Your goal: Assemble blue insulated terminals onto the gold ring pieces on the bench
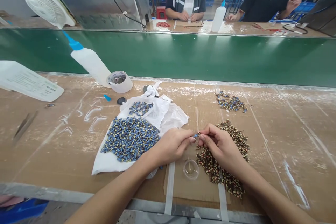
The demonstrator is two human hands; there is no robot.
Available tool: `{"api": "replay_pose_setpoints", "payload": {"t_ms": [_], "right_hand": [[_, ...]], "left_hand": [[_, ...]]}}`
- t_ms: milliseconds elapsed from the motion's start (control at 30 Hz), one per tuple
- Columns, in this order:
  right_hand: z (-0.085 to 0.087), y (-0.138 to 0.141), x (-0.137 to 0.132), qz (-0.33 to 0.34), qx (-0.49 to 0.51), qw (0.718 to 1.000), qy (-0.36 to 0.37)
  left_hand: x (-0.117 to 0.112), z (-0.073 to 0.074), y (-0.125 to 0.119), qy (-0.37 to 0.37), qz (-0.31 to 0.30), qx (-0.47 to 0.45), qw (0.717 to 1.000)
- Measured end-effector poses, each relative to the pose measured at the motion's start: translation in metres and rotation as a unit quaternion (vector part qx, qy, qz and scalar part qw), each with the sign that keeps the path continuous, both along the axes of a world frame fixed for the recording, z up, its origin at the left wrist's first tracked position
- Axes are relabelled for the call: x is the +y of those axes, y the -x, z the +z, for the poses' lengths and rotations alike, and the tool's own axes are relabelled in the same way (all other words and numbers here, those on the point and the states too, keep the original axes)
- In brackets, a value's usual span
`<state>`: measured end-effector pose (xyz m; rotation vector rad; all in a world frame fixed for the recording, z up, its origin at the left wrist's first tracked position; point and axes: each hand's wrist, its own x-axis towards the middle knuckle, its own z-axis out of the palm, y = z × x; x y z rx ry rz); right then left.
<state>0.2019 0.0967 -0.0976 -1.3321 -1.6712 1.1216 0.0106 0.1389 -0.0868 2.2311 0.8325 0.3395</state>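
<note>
My left hand and my right hand meet over the brown table, both pinching one small blue part between their fingertips. A big heap of blue parts lies on a white plastic sheet to the left of my left hand. A pile of dark speckled parts lies under and beyond my right hand. A small clear dish with a thin stick in it sits just below both hands.
A smaller cluster of blue parts lies farther back. A squeeze bottle, tape roll, tweezers and a paper sheet are at the left. A green conveyor belt runs behind; other people work beyond it.
</note>
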Motion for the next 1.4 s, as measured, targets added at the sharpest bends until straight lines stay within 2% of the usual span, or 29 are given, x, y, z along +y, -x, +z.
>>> {"api": "replay_pose_setpoints", "payload": {"t_ms": [433, 833, 1133, 1267, 1400], "right_hand": [[0.003, -0.002, 0.002, 0.023, 0.002, 1.0, 0.0], [-0.001, -0.001, 0.0, 0.056, -0.037, 0.997, -0.037], [-0.008, 0.001, -0.004, 0.076, -0.066, 0.994, -0.047], [-0.009, 0.003, -0.004, 0.081, -0.079, 0.992, -0.063], [0.003, 0.006, -0.002, 0.074, -0.078, 0.991, -0.081]], "left_hand": [[-0.001, -0.001, 0.001, -0.021, -0.005, -0.001, 1.0], [-0.005, -0.007, 0.0, -0.088, -0.017, 0.008, 0.996], [-0.008, -0.012, -0.004, -0.139, -0.031, 0.067, 0.988], [-0.009, -0.012, -0.004, -0.134, -0.028, 0.085, 0.987], [-0.009, -0.009, -0.002, -0.105, -0.011, 0.064, 0.992]]}}
